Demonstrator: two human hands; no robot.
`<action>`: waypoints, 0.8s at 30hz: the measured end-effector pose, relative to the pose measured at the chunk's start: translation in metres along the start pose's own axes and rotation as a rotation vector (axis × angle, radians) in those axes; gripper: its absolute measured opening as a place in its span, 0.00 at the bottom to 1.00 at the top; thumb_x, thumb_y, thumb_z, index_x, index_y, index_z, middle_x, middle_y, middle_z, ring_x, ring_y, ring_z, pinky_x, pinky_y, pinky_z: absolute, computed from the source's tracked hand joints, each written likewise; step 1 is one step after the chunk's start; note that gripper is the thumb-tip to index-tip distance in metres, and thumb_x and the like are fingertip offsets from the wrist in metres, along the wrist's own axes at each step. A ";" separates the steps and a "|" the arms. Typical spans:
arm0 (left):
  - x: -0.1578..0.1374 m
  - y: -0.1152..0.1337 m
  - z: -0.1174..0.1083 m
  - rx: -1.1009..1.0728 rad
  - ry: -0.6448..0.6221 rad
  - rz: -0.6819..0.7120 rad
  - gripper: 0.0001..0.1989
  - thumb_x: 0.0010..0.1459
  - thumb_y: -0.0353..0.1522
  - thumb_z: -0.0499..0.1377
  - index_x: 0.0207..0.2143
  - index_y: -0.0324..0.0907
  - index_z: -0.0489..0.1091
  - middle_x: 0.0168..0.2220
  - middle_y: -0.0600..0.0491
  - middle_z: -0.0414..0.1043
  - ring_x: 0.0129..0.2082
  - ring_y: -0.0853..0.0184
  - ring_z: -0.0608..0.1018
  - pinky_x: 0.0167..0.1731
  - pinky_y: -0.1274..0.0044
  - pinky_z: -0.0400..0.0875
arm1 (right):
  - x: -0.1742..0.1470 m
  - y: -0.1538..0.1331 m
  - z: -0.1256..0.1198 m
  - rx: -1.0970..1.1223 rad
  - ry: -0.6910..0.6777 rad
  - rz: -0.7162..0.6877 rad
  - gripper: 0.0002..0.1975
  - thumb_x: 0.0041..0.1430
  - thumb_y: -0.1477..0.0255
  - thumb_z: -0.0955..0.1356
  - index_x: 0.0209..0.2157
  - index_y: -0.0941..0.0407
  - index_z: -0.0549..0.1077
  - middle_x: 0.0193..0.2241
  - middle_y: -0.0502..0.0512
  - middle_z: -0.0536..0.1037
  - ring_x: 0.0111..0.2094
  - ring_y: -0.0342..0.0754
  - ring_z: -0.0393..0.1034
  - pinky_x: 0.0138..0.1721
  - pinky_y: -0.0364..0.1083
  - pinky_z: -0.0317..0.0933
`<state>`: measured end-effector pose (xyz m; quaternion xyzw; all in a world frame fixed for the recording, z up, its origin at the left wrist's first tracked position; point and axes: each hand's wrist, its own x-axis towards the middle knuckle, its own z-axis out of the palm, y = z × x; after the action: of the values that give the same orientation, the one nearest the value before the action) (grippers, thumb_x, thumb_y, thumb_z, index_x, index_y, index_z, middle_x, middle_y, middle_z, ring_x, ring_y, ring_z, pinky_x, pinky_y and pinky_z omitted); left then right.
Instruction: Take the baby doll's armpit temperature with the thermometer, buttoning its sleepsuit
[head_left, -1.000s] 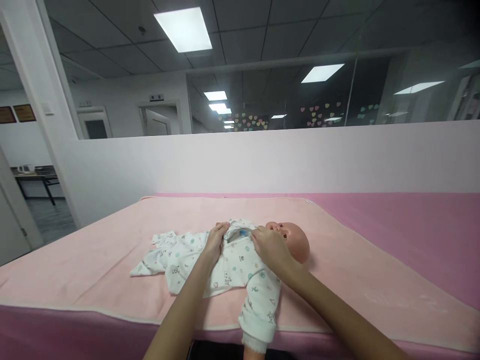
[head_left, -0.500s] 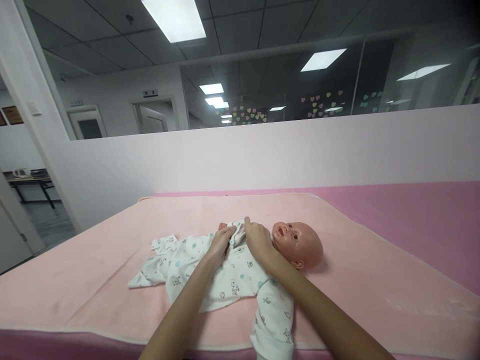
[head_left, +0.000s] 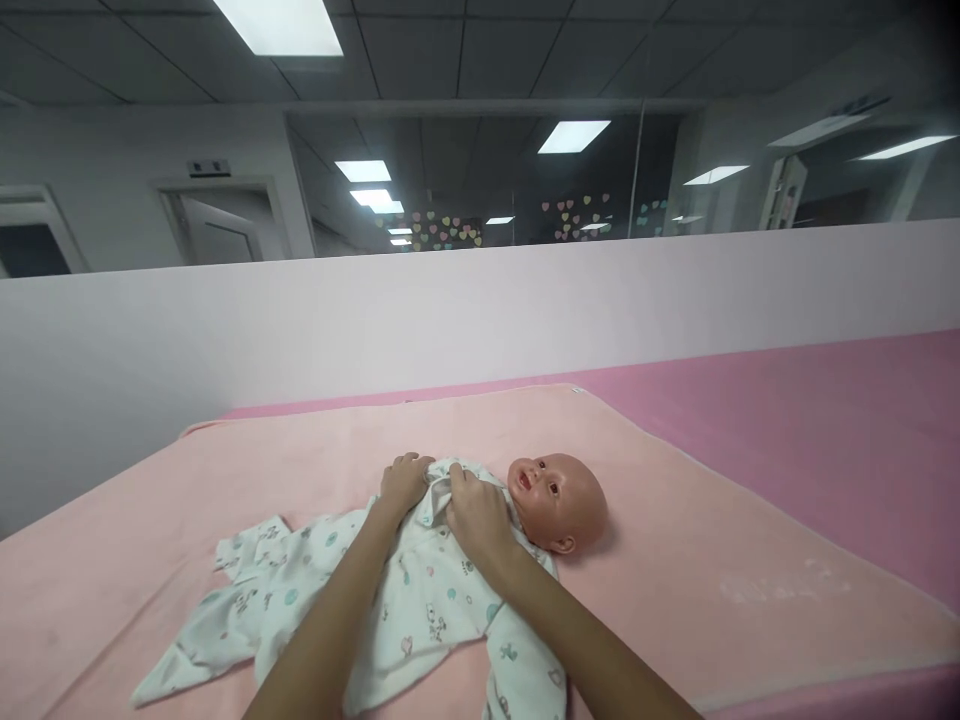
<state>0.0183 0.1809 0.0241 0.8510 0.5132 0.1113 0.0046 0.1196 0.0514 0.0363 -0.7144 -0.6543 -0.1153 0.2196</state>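
Doll [head_left: 561, 502] is lying on its back before us on the peach blanket [head_left: 675, 540], wearing a printed white outfit [head_left: 429, 600], its head to our right. With our right hand [head_left: 478, 508] we are pinching the outfit's fabric at the chest. Our left hand [head_left: 405, 482] is resting near the right one, toward the outfit's far side; we cannot tell whether it is gripping any cloth.

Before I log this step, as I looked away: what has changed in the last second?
The right hand moved from beside the doll's head toward the left hand, uncovering the mouth; it pinches the garment. Unchanged: left hand on the garment, head resting on the peach blanket.
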 end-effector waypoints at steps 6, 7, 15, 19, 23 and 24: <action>0.003 -0.011 0.000 -0.037 -0.084 0.061 0.18 0.49 0.38 0.53 0.45 0.51 0.64 0.46 0.53 0.69 0.49 0.58 0.66 0.51 0.55 0.48 | -0.002 0.000 -0.003 0.082 0.049 0.049 0.10 0.52 0.78 0.61 0.38 0.56 0.62 0.33 0.55 0.73 0.31 0.49 0.70 0.26 0.43 0.56; 0.002 -0.011 -0.002 -0.034 -0.079 0.057 0.18 0.49 0.38 0.53 0.45 0.51 0.64 0.45 0.53 0.69 0.48 0.59 0.68 0.51 0.56 0.49 | -0.002 0.000 -0.002 0.088 0.063 0.053 0.10 0.52 0.78 0.61 0.37 0.55 0.62 0.32 0.54 0.73 0.30 0.49 0.70 0.26 0.43 0.55; -0.017 0.000 -0.015 0.216 0.300 0.044 0.14 0.49 0.33 0.52 0.38 0.44 0.69 0.38 0.46 0.68 0.40 0.58 0.68 0.39 0.67 0.58 | 0.001 0.002 0.004 0.118 0.042 0.031 0.10 0.52 0.80 0.60 0.38 0.55 0.62 0.31 0.54 0.74 0.29 0.48 0.71 0.23 0.42 0.52; -0.035 0.009 -0.024 0.287 0.485 0.088 0.14 0.47 0.27 0.51 0.37 0.42 0.69 0.39 0.47 0.67 0.40 0.58 0.66 0.39 0.69 0.57 | 0.005 0.004 0.002 0.145 -0.003 0.043 0.10 0.53 0.81 0.60 0.38 0.56 0.63 0.29 0.55 0.74 0.30 0.49 0.71 0.25 0.42 0.53; -0.049 0.011 -0.025 0.249 0.470 0.113 0.18 0.45 0.25 0.51 0.40 0.44 0.68 0.39 0.49 0.67 0.39 0.60 0.66 0.38 0.71 0.57 | 0.010 0.006 0.002 0.177 -0.060 0.080 0.11 0.52 0.82 0.60 0.37 0.56 0.63 0.29 0.56 0.74 0.32 0.49 0.71 0.25 0.42 0.54; -0.050 0.010 -0.024 0.236 0.451 0.117 0.22 0.44 0.24 0.51 0.43 0.45 0.67 0.39 0.49 0.67 0.39 0.61 0.66 0.37 0.71 0.57 | 0.011 0.006 0.003 0.180 -0.062 0.088 0.11 0.52 0.82 0.60 0.38 0.57 0.63 0.29 0.56 0.74 0.31 0.50 0.71 0.25 0.42 0.54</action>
<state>-0.0003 0.1302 0.0393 0.8274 0.4608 0.2380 -0.2155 0.1264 0.0619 0.0373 -0.7230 -0.6365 -0.0241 0.2676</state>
